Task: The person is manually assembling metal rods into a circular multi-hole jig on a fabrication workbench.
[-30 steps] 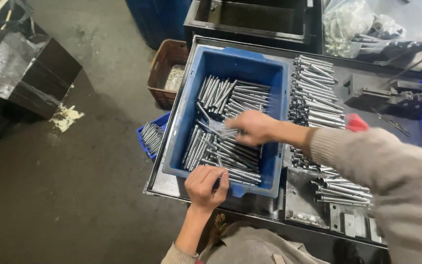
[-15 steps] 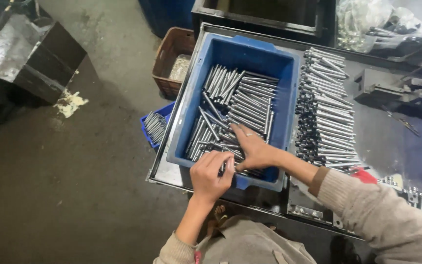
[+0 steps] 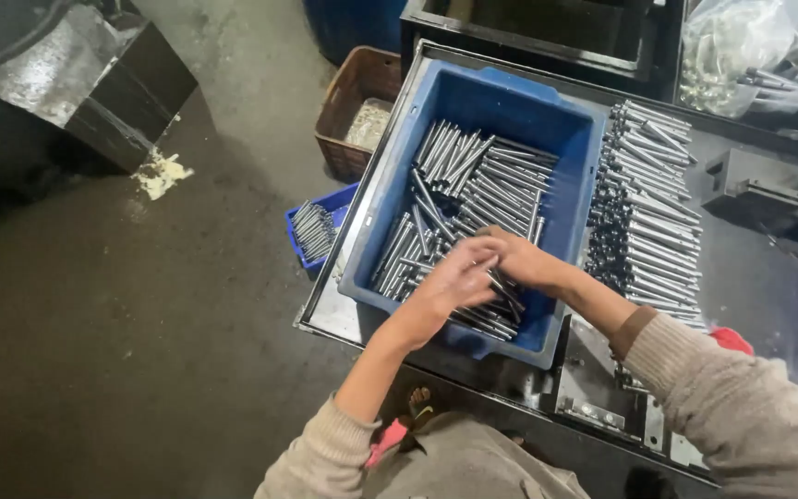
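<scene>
Two hands of ours meet over steel rods in a blue bin.

Left to right: a small blue tray [image 3: 311, 231] of rods sits on the floor; our left hand [image 3: 454, 277] and right hand [image 3: 524, 261] both close on steel rods [image 3: 473, 185] inside the blue bin [image 3: 565, 148], gathering a bunch; stacked rods [image 3: 644, 212] crowd the bench beside.
</scene>
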